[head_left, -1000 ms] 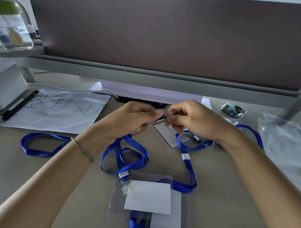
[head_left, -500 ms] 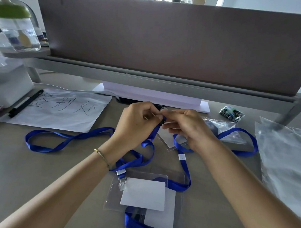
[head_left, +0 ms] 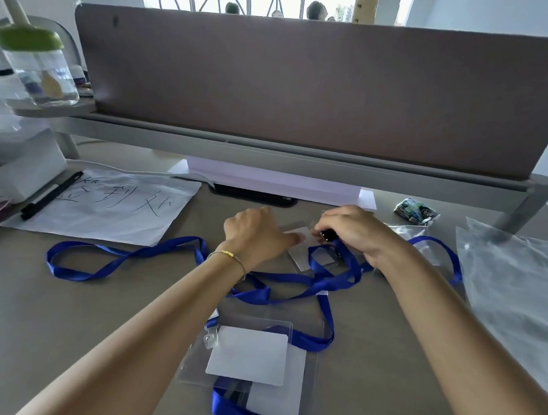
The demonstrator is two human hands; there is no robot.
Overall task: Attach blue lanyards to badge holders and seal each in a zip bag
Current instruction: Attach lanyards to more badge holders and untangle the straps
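My left hand pinches the top edge of a clear badge holder with a white card in it, low over the desk. Just right of it, my right hand grips the dark clip end of a blue lanyard against the holder's top. That lanyard trails left across the desk in loops and bunches under my wrists. Two more badge holders with lanyards clipped on lie stacked near me. A pile of clear zip bags lies at the right.
A handwritten paper sheet and a black pen lie at the left, beside a white box. A jar with a green lid stands on the shelf. A brown partition closes the back. A crumpled wrapper lies far right.
Both hands have sunk toward the desk with the holder and clip. The lanyard has been drawn out to the left. The view has tilted upward.
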